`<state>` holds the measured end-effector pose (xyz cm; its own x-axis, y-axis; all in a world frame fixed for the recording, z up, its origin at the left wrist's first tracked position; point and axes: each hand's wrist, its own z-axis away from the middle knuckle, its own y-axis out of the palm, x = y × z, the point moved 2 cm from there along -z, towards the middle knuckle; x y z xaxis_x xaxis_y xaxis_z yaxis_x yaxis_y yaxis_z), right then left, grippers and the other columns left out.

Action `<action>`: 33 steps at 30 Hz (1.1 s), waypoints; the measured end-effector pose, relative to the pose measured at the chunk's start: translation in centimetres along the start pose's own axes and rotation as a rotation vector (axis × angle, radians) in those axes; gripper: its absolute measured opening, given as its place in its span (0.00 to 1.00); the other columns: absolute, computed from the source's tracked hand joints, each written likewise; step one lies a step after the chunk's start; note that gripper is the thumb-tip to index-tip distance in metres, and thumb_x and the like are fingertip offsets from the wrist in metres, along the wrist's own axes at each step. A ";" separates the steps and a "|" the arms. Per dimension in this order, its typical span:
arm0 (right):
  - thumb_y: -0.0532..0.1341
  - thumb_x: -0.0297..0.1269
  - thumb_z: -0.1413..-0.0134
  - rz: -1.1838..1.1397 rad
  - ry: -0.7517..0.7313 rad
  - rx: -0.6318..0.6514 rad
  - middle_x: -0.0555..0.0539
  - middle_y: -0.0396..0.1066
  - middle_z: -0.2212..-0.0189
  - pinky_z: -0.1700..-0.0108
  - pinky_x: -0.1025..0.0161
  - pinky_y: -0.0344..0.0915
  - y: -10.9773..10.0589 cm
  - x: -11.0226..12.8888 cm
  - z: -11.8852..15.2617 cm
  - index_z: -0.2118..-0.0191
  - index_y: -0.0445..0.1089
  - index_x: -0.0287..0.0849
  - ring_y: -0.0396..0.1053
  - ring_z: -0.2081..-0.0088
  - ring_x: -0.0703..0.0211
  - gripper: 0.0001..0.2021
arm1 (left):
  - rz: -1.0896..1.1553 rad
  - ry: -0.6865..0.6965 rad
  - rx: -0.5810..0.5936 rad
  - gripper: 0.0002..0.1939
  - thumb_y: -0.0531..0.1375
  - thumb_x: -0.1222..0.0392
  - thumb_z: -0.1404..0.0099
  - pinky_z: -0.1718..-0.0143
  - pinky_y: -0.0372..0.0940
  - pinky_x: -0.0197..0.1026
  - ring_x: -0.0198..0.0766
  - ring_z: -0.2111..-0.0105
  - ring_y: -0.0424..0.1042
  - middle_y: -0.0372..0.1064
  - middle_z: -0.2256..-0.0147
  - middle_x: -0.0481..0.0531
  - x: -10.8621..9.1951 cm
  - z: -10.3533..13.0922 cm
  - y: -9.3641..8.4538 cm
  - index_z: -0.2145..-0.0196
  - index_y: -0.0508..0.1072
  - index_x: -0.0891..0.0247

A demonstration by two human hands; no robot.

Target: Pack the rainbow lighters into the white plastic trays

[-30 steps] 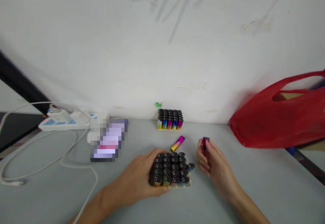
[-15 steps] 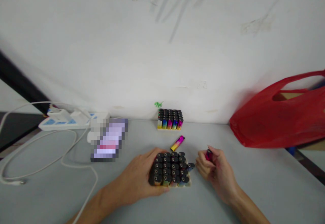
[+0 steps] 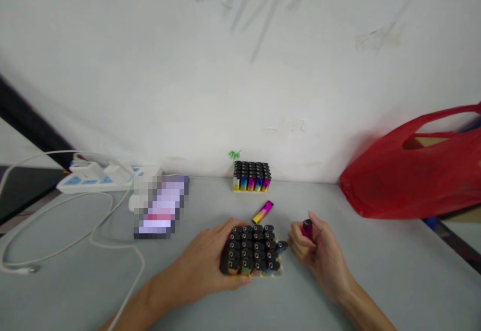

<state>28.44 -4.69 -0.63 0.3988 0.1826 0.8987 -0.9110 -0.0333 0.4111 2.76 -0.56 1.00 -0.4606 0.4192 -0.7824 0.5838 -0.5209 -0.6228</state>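
My left hand (image 3: 212, 258) is wrapped round the left side of a tray of lighters (image 3: 251, 251), whose black tops stand in rows. At the tray's right side one lighter (image 3: 281, 247) leans outward, tilted from the others. In my right hand (image 3: 315, 251), to the right of the tray, a dark pink lighter (image 3: 307, 228) is gripped upright, its black top showing above the curled fingers. A loose pink-and-yellow lighter (image 3: 262, 212) lies on the table just behind the tray.
Against the wall stands a second tray of colourful lighters (image 3: 251, 177). To the left are a phone (image 3: 163, 206), a power strip (image 3: 93, 178) and a looping white cable (image 3: 112, 211). A red plastic bag (image 3: 409, 176) rests on the right of the grey table (image 3: 379, 251).
The lighter in my right hand sits slightly higher and further left, with its thumb raised a little. My left hand and the tray have not visibly moved.
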 end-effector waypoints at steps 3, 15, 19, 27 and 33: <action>0.61 0.71 0.37 0.012 0.018 0.011 0.59 0.41 0.82 0.75 0.57 0.37 0.0 -0.2 0.0 0.80 0.50 0.50 0.36 0.78 0.64 0.34 | -0.001 -0.003 -0.001 0.39 0.79 0.57 0.43 0.39 0.70 0.49 0.53 0.41 0.78 0.78 0.40 0.48 0.0 0.0 0.0 0.37 0.71 0.48; 0.60 0.66 0.34 -0.013 -0.017 -0.019 0.60 0.40 0.83 0.75 0.58 0.39 0.1 -0.4 0.0 0.79 0.52 0.50 0.36 0.79 0.63 0.32 | 0.011 0.010 -0.003 0.38 0.79 0.57 0.42 0.40 0.71 0.49 0.55 0.41 0.78 0.78 0.40 0.49 0.0 0.1 0.0 0.37 0.71 0.48; 0.58 0.69 0.32 -0.006 -0.014 0.011 0.59 0.41 0.81 0.75 0.60 0.39 0.1 -0.4 -0.1 0.77 0.53 0.48 0.36 0.78 0.63 0.33 | 0.008 0.004 -0.005 0.39 0.79 0.58 0.43 0.40 0.71 0.49 0.55 0.42 0.78 0.78 0.41 0.49 -0.1 0.0 0.0 0.37 0.71 0.49; 0.60 0.67 0.30 0.063 -0.011 -0.015 0.59 0.51 0.78 0.77 0.63 0.44 1.0 -0.3 0.2 0.68 0.67 0.46 0.41 0.79 0.65 0.27 | -0.004 -0.007 0.002 0.39 0.79 0.59 0.43 0.40 0.71 0.49 0.55 0.42 0.78 0.79 0.41 0.49 -0.3 -0.1 0.0 0.37 0.71 0.50; 0.62 0.59 0.26 0.317 -0.211 -0.089 0.50 0.66 0.68 0.64 0.62 0.59 0.4 0.0 0.2 0.63 0.76 0.44 0.62 0.66 0.58 0.23 | 0.007 -0.002 0.013 0.37 0.79 0.58 0.42 0.41 0.71 0.48 0.53 0.41 0.78 0.79 0.41 0.48 -0.4 0.0 -0.1 0.38 0.71 0.49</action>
<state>28.09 -4.87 -0.45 0.1002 -0.0295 0.9945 -0.9944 0.0314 0.1011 2.87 -0.65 1.39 -0.4575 0.4140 -0.7869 0.5782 -0.5338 -0.6170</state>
